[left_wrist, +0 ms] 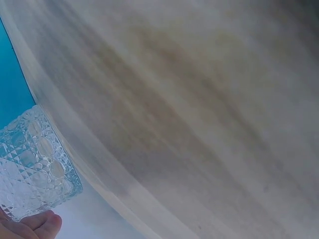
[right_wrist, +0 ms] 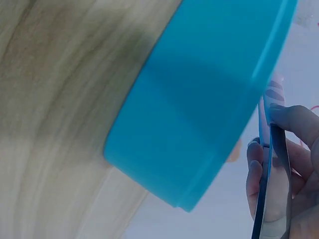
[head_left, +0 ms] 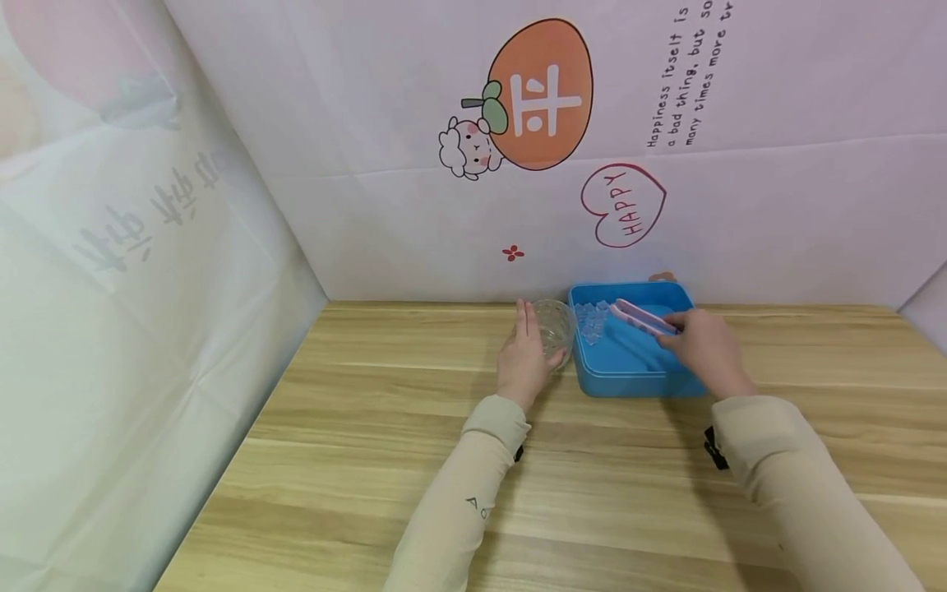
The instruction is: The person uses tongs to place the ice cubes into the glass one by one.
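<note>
A clear patterned glass (head_left: 555, 322) stands on the table against the left side of a blue plastic box (head_left: 639, 385). My left hand (head_left: 521, 366) holds this glass, fingers along its left side and thumb at the near side. The left wrist view shows the cut-pattern glass (left_wrist: 40, 162) with fingertips (left_wrist: 48, 226) by it. My right hand (head_left: 708, 349) grips pink-tipped metal tongs (head_left: 642, 317) over the box. Their tips point left toward a cluster of clear ice-like cubes (head_left: 592, 321) in the box's left part. Thumb and fingers pinch the tongs (right_wrist: 276, 184) in the right wrist view.
The wood-grain table (head_left: 399, 427) stretches to both sides and toward me. A printed white cloth (head_left: 399, 222) hangs right behind the box, and another white sheet (head_left: 148, 329) borders the left side.
</note>
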Available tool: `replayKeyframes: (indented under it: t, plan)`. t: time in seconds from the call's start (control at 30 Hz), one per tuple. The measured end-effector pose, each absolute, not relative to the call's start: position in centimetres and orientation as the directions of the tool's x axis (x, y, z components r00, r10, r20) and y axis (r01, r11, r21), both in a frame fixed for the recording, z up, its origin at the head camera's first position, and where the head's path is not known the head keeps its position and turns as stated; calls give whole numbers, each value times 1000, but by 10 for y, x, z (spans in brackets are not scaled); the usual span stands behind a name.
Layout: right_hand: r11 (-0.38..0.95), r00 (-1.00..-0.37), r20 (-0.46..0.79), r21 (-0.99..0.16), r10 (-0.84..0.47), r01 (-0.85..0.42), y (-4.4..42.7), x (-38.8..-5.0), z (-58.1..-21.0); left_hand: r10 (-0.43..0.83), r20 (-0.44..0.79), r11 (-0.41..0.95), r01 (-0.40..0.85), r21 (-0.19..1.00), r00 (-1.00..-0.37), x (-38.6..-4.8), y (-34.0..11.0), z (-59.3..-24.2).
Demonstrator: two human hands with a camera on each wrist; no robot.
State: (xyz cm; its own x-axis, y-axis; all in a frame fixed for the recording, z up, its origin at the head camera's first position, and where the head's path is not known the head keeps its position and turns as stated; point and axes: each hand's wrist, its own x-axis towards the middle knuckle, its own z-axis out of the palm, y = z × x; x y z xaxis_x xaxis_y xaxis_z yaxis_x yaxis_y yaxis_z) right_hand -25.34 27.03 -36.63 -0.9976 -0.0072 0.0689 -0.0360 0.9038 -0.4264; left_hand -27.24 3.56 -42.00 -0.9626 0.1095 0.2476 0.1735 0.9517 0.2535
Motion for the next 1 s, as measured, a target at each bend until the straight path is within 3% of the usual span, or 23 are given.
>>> replayKeyframes:
  t: [0.57,1.0]
  plan:
    - [897,-987,135,-423,-82,-133,233,-246,-337,94,242,946,163,280,-966,-273,36,-420]
    - [881,-983,125,-437,-138,-179,224,-245,-342,94,244,956,155,247,-965,-275,37,-423]
